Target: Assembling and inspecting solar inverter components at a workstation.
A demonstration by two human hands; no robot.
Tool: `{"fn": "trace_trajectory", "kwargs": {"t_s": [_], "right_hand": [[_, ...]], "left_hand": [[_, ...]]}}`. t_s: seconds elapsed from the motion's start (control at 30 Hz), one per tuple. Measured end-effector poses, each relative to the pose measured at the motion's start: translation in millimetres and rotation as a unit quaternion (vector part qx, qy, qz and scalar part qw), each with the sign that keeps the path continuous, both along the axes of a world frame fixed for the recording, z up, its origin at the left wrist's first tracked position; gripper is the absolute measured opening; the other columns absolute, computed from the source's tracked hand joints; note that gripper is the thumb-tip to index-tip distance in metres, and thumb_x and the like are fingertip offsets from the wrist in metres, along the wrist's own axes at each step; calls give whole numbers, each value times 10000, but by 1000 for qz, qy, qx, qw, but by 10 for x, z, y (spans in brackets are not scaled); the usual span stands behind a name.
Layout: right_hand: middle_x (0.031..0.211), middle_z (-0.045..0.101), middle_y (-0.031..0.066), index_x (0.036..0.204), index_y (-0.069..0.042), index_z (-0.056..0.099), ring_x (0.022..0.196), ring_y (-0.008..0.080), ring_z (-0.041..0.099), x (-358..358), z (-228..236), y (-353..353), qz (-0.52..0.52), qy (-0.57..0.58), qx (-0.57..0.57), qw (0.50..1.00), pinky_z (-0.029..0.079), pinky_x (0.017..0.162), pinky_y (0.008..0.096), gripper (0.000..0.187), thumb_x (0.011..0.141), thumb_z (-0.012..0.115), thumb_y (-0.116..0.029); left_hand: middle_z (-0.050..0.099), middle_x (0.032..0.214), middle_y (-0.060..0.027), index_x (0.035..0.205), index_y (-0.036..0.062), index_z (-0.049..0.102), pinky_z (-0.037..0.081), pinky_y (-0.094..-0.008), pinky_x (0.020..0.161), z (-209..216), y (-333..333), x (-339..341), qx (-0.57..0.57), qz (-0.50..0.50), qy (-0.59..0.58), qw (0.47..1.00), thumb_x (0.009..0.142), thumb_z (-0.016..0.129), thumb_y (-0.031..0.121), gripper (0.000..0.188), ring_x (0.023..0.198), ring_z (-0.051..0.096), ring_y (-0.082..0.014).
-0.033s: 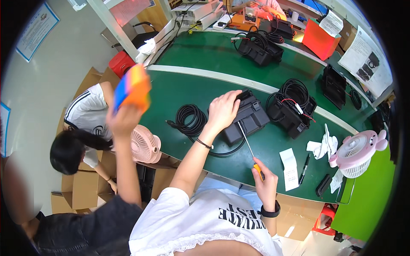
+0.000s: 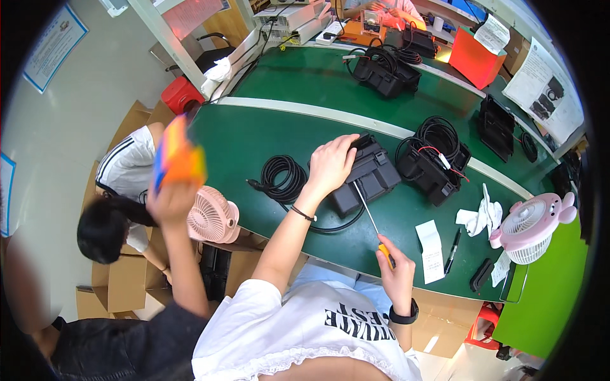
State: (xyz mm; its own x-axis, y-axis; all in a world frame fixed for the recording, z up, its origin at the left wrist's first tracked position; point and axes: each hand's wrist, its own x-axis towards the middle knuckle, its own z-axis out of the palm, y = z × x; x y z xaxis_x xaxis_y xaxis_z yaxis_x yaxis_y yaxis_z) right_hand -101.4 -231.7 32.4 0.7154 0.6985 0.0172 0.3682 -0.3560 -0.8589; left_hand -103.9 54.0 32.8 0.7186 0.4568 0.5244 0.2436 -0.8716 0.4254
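A black plastic case (image 2: 375, 176) lies on the green table in front of me. My left hand (image 2: 333, 162) rests over its left end and steadies it, fingers together along the top. In my right hand (image 2: 398, 270) is a screwdriver (image 2: 370, 213) with an orange-yellow handle. Its long shaft slants up and left, and the tip meets the near side of the case. Whether a screw sits under the tip is too small to tell. From the case a black cable runs to a coil (image 2: 284, 180) at its left.
Another black case with coiled cable (image 2: 438, 162) stands to the right. Near the right edge are a paper slip (image 2: 430, 252), a pen (image 2: 453, 251), a white glove (image 2: 486, 213) and a pink fan (image 2: 527, 228). At left, a co-worker's hand (image 2: 171, 203) holds a blurred colourful object beside another fan (image 2: 213, 216).
The co-worker's raised hand with the colourful object has moved down and left. The bending person at left has shifted slightly. My hands, the screwdriver and the case stay in place.
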Motion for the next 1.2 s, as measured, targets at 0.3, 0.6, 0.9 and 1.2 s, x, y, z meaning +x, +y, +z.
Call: {"fn": "trace_trajectory", "kwargs": {"t_s": [0.3, 0.6, 0.9, 1.2], "right_hand": [[813, 624, -5, 1372, -99, 518, 564, 23, 434, 351, -58, -473, -190, 92, 126, 969, 352, 497, 179, 441, 938, 581, -58], [924, 552, -21, 1309, -42, 520, 642, 14, 460, 383, -334, -310, -243, 126, 188, 943, 374, 531, 155, 389, 936, 621, -91], [1207, 623, 95, 1177, -64, 520, 924, 114, 589, 272, -203, 212, -70, 181, 353, 915, 486, 801, 241, 372, 851, 697, -30], [1029, 605, 45, 1230, 7, 530, 1016, 166, 629, 242, -324, 340, -225, 265, 383, 856, 514, 848, 256, 400, 859, 675, 46]], "left_hand": [[594, 1191, -176, 1367, 72, 476, 423, -450, 956, 118, -107, 33, 33, 3, 107, 994, 691, 743, 548, 869, 1064, 592, -343], [516, 1205, -129, 1424, 109, 442, 325, -465, 1018, 191, -382, -421, 72, -203, 58, 975, 568, 808, 510, 1014, 1119, 509, -306], [564, 1090, -123, 1176, 59, 569, 468, -418, 770, -66, -499, -1048, 196, -177, -174, 949, 617, 829, 535, 779, 917, 565, -280], [602, 1188, 27, 1229, 259, 633, 348, -364, 877, -72, -1272, -1128, 249, -77, -60, 964, 797, 717, 392, 460, 1023, 556, -129]]}}
